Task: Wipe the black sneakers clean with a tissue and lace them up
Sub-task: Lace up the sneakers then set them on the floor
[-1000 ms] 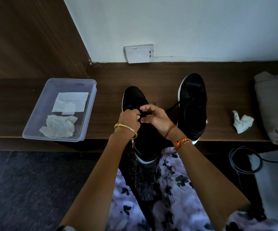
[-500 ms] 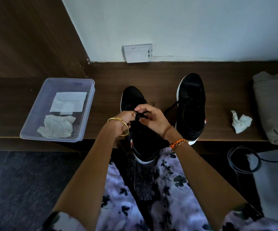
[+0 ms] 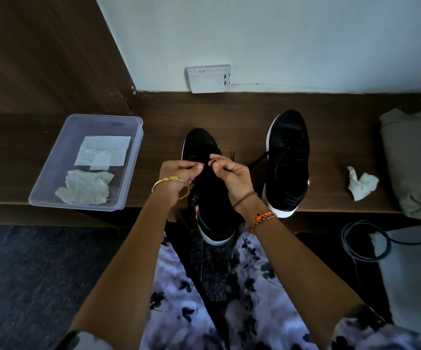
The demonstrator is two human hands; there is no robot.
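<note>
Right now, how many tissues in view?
3. A flat folded tissue and a crumpled tissue lie in the plastic bin on the left; another crumpled one sits on the bench, right of the sneakers. More could be hidden underneath.

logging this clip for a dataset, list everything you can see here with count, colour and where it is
black sneakers: two, black with white soles, on the wooden ledge; the left one overhangs the front edge
lace: black, pinched over the left sneaker
crumpled tissue: one, white, on the ledge right of the sneakers
plastic tub: one, clear, left end of the ledge
tissues in tub: white, a flat one at the back, a crumpled one in front
wooden ledge: one, dark brown, along the wall
wall plate: one, white, on the wall above the ledge
folded cloth: one, grey-brown, right end of the ledge
cable: black, looped on the floor at right
left hand: gold bangle, pinches the lace
right hand: orange thread band, pinches the lace
</note>
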